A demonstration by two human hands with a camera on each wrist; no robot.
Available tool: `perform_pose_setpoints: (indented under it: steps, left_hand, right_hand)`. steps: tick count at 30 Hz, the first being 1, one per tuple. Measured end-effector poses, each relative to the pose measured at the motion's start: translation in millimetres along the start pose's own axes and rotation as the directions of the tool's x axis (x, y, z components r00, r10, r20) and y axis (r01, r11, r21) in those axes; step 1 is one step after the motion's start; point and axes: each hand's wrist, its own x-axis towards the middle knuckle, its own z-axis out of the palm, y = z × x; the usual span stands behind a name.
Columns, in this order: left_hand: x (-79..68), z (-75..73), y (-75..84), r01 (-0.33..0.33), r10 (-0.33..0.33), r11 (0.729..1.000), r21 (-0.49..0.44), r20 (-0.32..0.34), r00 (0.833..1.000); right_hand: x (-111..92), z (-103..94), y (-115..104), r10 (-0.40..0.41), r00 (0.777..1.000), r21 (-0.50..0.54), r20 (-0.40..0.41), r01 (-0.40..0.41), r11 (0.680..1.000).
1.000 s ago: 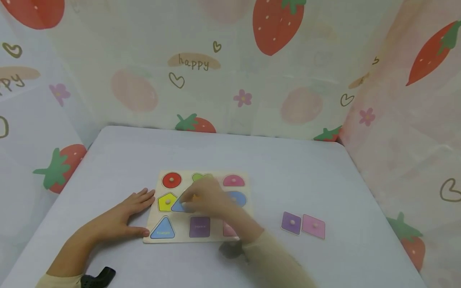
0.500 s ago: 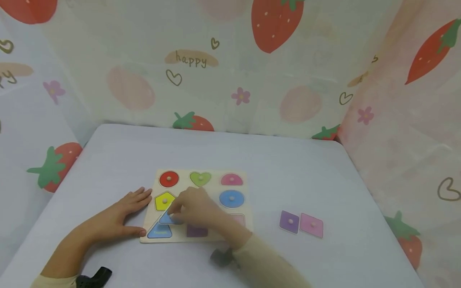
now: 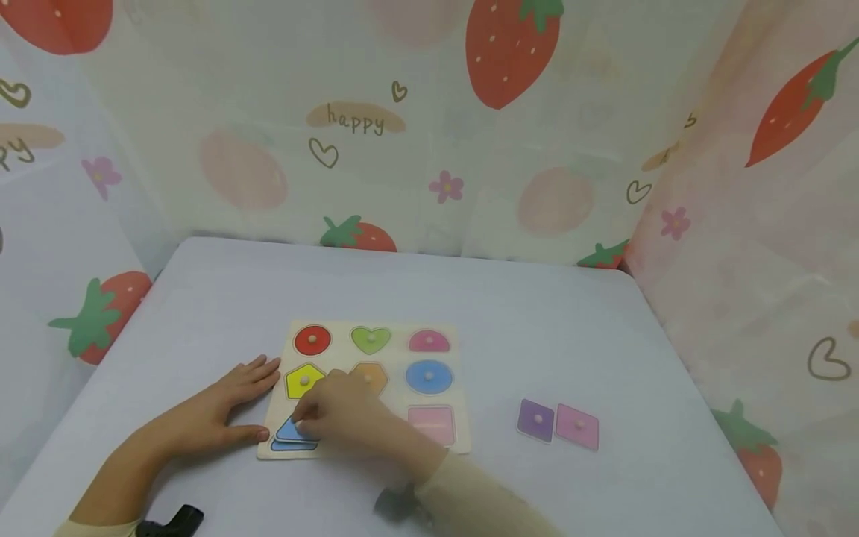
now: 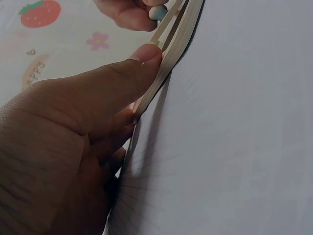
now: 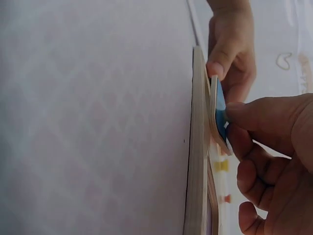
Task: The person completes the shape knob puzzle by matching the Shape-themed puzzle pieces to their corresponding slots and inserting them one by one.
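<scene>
My right hand (image 3: 345, 414) pinches the knob of a blue triangle puzzle piece (image 3: 290, 430). The triangle hovers over the blue triangle recess (image 3: 295, 446) at the near left of the wooden shape board (image 3: 341, 335), slightly offset from it. In the right wrist view the triangle piece (image 5: 219, 110) is tilted, with a narrow gap to the board (image 5: 196, 147). My left hand (image 3: 218, 406) lies at the board's left edge, fingers extended, thumb touching the near left corner. The right hand hides the middle of the near row.
A purple square piece (image 3: 535, 421) and a pink rectangle piece (image 3: 577, 426) lie right of the board. Seated in it are a red circle (image 3: 312, 340), green heart (image 3: 370, 340), yellow pentagon (image 3: 304, 381), blue oval (image 3: 429, 377) and others. The pink rectangle recess (image 3: 432, 426) shows.
My right hand has carried the triangle piece left and nearer, from the board's middle to over the triangle recess. The left hand stays at the board's edge.
</scene>
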Motion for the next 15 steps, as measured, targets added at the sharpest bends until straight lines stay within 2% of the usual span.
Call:
perform_pose_setpoints:
  steps: [10, 15]
  left_hand:
    - [-1.0, 2.5, 0.5, -0.031, 0.031, 1.000, -0.005, -0.017, 0.999]
    - [-1.4, 1.2, 0.6, -0.040, 0.040, 0.999, -0.003, -0.019, 0.999]
  right_hand:
    - [0.6, 4.6, -3.7, -0.048, 0.998, -0.098, -0.051, 0.042, 0.994]
    - [0.9, 5.3, -5.8, -0.049, 0.997, -0.106, -0.052, 0.043, 0.993]
